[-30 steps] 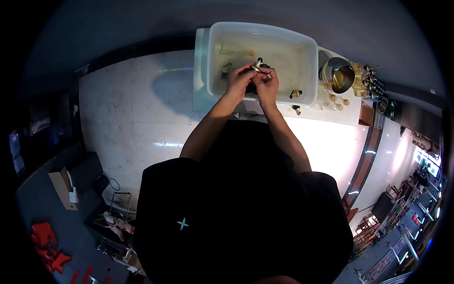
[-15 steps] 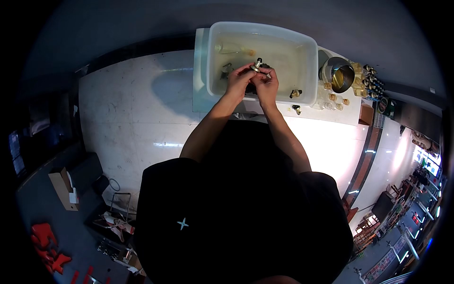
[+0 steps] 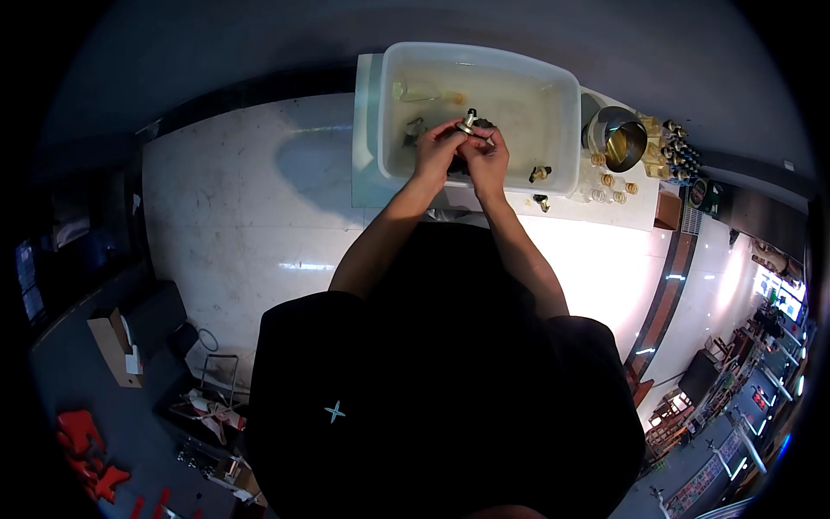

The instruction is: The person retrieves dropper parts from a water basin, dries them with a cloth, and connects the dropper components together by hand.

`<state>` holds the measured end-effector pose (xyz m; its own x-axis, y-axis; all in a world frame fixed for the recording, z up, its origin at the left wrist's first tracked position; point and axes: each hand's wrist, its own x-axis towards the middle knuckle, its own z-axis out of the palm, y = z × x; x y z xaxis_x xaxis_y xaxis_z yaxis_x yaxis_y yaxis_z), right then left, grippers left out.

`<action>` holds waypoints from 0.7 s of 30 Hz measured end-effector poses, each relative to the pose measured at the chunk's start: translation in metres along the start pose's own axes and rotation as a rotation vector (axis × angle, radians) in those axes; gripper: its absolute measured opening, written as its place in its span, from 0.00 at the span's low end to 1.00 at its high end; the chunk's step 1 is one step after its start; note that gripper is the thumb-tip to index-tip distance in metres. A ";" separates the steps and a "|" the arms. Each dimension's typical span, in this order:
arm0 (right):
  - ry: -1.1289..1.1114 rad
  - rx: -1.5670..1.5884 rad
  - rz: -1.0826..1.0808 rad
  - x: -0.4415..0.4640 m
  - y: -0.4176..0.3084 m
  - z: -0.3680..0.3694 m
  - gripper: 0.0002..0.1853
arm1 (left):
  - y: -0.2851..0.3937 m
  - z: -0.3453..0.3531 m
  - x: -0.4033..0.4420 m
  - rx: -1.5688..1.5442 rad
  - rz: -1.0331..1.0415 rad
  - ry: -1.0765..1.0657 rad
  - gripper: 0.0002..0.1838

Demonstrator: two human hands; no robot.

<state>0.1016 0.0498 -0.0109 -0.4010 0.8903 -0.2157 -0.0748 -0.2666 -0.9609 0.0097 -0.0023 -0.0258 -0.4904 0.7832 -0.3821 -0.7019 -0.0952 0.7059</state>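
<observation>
Both hands are raised over the near part of a white plastic tub (image 3: 566,169) of cloudy water. Between the fingertips of my left hand (image 3: 435,151) and my right hand (image 3: 488,163) is a small brass-coloured fitting with a black tip (image 3: 467,124), pointing away from me. The fingers of both hands are closed around its base. Beneath the hands, dark pieces in the tub are mostly hidden. A clear glass bottle (image 3: 417,91) lies in the water at the far left. A similar black-and-brass fitting (image 3: 540,174) rests inside the near right corner.
Another fitting (image 3: 542,203) lies on the white table (image 3: 367,186) just outside the tub. To the right stand several clear bottles with gold necks (image 3: 619,197), a shiny metal bowl (image 3: 641,143), and a cluster of black-topped bottles (image 3: 683,157). A brown box (image 3: 667,210) sits near the table's right end.
The fitting has shifted very slightly left between my fingers. Both hands keep hold of it in nearly the same place, and the other things stay put.
</observation>
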 end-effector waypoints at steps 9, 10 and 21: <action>-0.020 -0.120 -0.046 -0.001 -0.002 -0.001 0.14 | 0.009 0.009 -0.006 -0.026 -0.016 0.054 0.16; -0.024 -0.089 -0.041 -0.001 -0.002 0.000 0.14 | 0.010 0.010 -0.007 -0.023 -0.021 0.058 0.16; -0.054 0.000 -0.006 0.003 0.000 0.001 0.15 | 0.005 0.006 -0.002 -0.054 -0.047 0.102 0.14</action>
<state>0.0996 0.0525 -0.0118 -0.4490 0.8707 -0.2006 -0.0773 -0.2616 -0.9621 0.0100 -0.0008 -0.0180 -0.5046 0.7214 -0.4743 -0.7504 -0.0949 0.6541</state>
